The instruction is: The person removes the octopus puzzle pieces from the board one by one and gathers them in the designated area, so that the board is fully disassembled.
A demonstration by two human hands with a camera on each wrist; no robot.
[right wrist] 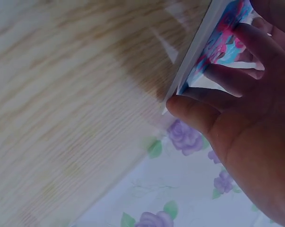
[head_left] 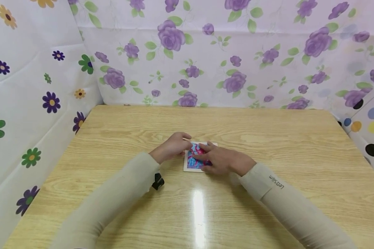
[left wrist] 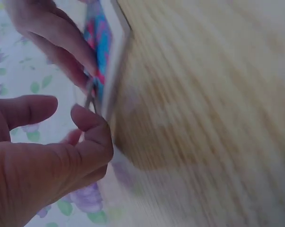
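A small flat square board (head_left: 193,170) with a pale border and a bright pink-and-blue picture (head_left: 193,163) lies at the middle of the table. My right hand (head_left: 220,159) reaches over it from the right, fingers spread and fairly straight on the picture. Its thumb (right wrist: 192,113) touches the board's near edge in the right wrist view. On the left side of the board is my left hand (head_left: 174,147), its index finger bent at the picture's edge. In the left wrist view, a thin greyish strip (left wrist: 90,92) shows by that fingertip; I cannot tell whether it is pinched.
The wood-grain table (head_left: 268,135) extends around the board on all sides. Behind it hangs a white cloth with purple roses (head_left: 171,38); another flowered cloth (head_left: 37,103) stands at the left. A black wrist device (head_left: 157,181) sits under my left sleeve.
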